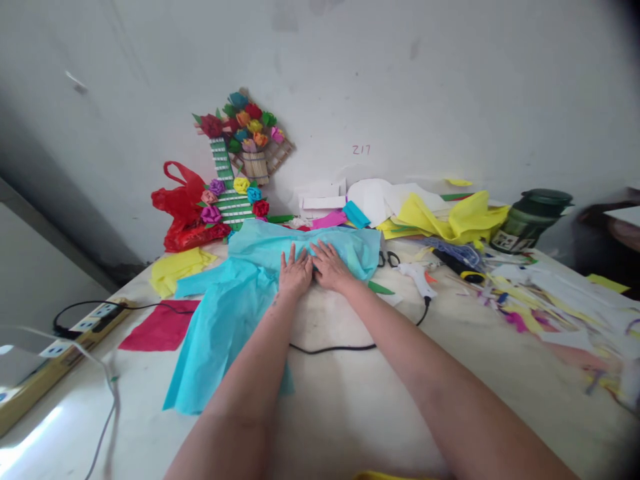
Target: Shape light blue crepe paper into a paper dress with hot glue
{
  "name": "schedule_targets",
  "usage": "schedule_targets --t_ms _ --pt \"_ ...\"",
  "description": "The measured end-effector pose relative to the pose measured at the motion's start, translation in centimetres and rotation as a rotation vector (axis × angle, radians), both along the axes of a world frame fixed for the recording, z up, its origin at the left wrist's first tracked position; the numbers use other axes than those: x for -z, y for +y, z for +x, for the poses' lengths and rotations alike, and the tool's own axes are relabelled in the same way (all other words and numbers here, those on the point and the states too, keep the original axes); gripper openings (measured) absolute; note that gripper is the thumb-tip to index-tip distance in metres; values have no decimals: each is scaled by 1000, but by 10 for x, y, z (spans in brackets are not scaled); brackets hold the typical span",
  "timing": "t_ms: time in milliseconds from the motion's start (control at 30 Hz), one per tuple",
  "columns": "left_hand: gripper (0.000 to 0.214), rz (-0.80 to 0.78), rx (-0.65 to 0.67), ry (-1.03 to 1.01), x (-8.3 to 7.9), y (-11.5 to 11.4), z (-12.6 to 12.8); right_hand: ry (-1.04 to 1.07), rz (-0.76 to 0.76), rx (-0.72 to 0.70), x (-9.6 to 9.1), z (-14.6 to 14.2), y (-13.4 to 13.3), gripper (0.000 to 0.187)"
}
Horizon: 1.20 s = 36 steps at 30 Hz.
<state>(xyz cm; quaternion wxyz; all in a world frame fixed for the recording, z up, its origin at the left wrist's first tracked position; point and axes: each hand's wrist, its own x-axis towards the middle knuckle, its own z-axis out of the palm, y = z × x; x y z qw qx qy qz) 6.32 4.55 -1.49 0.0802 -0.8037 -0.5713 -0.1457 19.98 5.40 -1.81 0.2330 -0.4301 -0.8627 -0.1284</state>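
A large sheet of light blue crepe paper (220, 320) lies crumpled over the middle and left of the table. Both of my hands rest on its far part, side by side. My left hand (295, 272) is flat with the fingers apart. Beside it, my right hand (330, 268) also lies with its fingers spread on the paper. To the right are scissors (389, 259), partly under the paper, and a white glue gun (418, 279) with a black cord (335, 349) running below my hands.
Paper flowers on a green-and-white stand (235, 200) lean against the wall beside a red plastic bag (183, 207). A power strip (75, 347) lines the left edge. Yellow paper (450, 217), a dark green jar (530, 220), a box cutter (457, 265) and paper scraps (545, 313) crowd the right.
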Motion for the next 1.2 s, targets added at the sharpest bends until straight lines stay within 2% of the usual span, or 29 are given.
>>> schedule_targets --t_ms 267,433,700,767,933,1067,1200 --pt "47 51 -27 -43 3 3 2 -45 6 43 -6 15 -12 41" --pt "44 99 -28 -20 4 2 1 -163 -10 73 1 24 -24 42" --pt "44 145 -4 -6 3 -1 1 -201 28 79 4 23 -28 41" --pt "45 156 43 4 1 -2 2 -203 26 86 4 22 -28 40" --pt "48 39 215 51 2 -1 9 -203 14 81 4 21 -29 39" --pt "54 -44 202 74 8 -1 13 -187 12 57 2 22 -30 42" --pt "62 -75 175 45 11 -3 12 -165 -9 90 2 21 -30 44"
